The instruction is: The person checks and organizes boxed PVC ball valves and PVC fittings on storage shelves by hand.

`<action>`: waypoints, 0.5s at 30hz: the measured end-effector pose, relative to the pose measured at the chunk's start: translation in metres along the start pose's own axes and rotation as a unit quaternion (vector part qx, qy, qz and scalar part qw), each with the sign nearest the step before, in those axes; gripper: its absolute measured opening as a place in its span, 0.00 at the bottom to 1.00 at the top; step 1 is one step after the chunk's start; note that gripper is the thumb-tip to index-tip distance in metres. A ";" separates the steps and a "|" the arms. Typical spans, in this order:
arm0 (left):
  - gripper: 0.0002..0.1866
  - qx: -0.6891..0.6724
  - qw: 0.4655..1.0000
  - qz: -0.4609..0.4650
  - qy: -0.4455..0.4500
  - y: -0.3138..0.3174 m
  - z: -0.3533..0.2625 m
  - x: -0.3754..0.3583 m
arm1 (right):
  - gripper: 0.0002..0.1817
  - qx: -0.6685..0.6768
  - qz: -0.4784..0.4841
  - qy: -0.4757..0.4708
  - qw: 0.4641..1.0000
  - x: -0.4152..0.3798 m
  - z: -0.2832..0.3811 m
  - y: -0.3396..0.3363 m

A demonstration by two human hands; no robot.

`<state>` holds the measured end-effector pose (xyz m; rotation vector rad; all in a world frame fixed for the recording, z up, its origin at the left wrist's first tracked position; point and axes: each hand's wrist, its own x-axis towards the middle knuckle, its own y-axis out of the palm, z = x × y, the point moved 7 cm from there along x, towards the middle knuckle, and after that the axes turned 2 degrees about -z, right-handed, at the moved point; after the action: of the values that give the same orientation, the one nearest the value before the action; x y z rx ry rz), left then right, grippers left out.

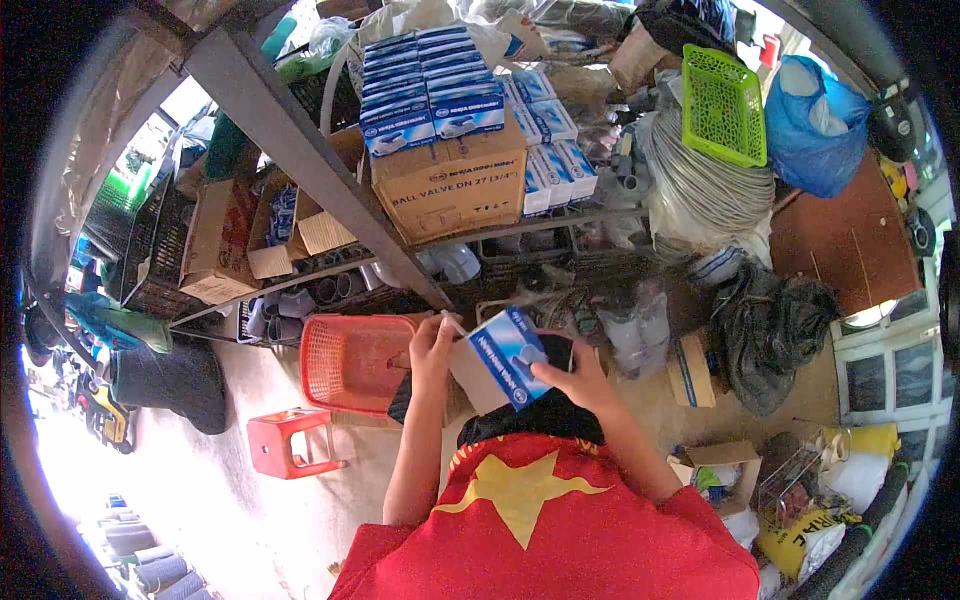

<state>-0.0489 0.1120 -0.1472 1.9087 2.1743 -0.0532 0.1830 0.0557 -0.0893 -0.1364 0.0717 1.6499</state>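
In front of my chest is a small blue, white and grey cardboard box (pixel 487 368), held at a tilt. Fingers of my right hand (pixel 583 380) close around its right side, the thumb lying on the blue printed face. At the box's upper left edge, my left hand (pixel 434 348) has its fingers closed on what looks like a flap. What is inside the box cannot be seen. Stacked blue and white boxes (pixel 432 85) of similar print rest on a large brown carton (pixel 450 190) on the shelf ahead.
A red plastic basket (pixel 318 365) and a red stool (pixel 290 443) stand to the left. A metal post (pixel 300 150) slants across the shelf. Coiled grey pipe (pixel 705 180), a green basket (pixel 722 105) and a blue bag (pixel 815 125) lie at the right.
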 end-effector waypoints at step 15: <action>0.29 -0.486 0.835 0.091 -0.242 0.080 0.091 -0.021 | 0.29 -0.469 -0.077 -0.195 0.858 0.007 0.054 0.034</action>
<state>0.0469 0.0858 -0.2207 1.2732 1.2543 0.4632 0.1459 0.0663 -0.0380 -0.5264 -1.0459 1.3924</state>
